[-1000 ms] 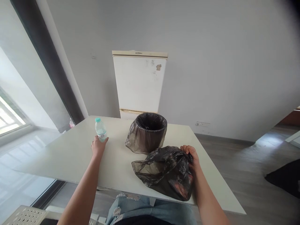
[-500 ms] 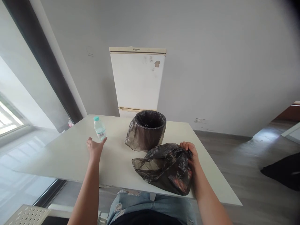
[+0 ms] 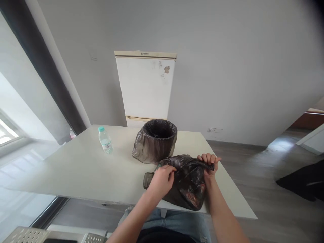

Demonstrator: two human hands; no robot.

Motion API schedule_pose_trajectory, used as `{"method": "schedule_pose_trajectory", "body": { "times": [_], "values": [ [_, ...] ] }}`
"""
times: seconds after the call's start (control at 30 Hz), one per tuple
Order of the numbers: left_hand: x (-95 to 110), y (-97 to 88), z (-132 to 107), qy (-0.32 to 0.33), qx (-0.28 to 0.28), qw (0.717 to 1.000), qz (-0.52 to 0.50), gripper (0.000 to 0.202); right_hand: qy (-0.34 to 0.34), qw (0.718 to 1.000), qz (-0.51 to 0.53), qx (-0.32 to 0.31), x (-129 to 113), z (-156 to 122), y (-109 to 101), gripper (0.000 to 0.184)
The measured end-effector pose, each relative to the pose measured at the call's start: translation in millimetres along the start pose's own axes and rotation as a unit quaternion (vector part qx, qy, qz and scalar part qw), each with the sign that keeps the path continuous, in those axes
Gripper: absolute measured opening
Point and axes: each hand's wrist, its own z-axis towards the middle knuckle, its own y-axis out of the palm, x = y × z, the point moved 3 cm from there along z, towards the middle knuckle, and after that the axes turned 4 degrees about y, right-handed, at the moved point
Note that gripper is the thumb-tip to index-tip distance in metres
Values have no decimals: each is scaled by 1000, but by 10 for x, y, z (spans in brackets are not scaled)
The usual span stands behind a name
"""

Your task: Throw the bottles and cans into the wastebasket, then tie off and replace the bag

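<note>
While right hand clamps black garbage bag at lined bin's 5 o'clock, left hand's at bag's 10 o'clock, grip unclear; hard tugging could tear it, spilling reddish contents off counter.

The left hand has left the bottle toward the table's far left corner and come to the black bag by the near edge, fingers now curled — the bag's gaping mouth is largely covered. Near the right edge, the right hand has one digit sticking out — bag film stretched across its palm.
</note>
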Motion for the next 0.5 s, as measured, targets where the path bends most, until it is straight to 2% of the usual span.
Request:
{"method": "schedule_pose_trajectory", "body": {
  "times": [0.07,0.13,0.23,0.3,0.4,0.5],
  "values": [
    [-36,218,47,-8,-23,999,29,34,-33,999,5,2,-52,8,-23,74],
    [-96,335,93,-27,-21,996,87,36,-62,998,2,-1,-91,8,-38,75],
    [-136,359,154,-63,20,977,203,45,-86,996,11,-7,-118,3,-52,76],
    [-112,346,177,-62,44,965,252,46,-80,997,20,-12,-110,1,-56,77],
    [-63,373,186,-15,35,967,251,36,-59,998,23,-16,-84,0,-54,80],
    [-90,444,197,29,-21,979,202,28,-41,999,-4,-1,-63,-11,-53,83]
  ]
}}
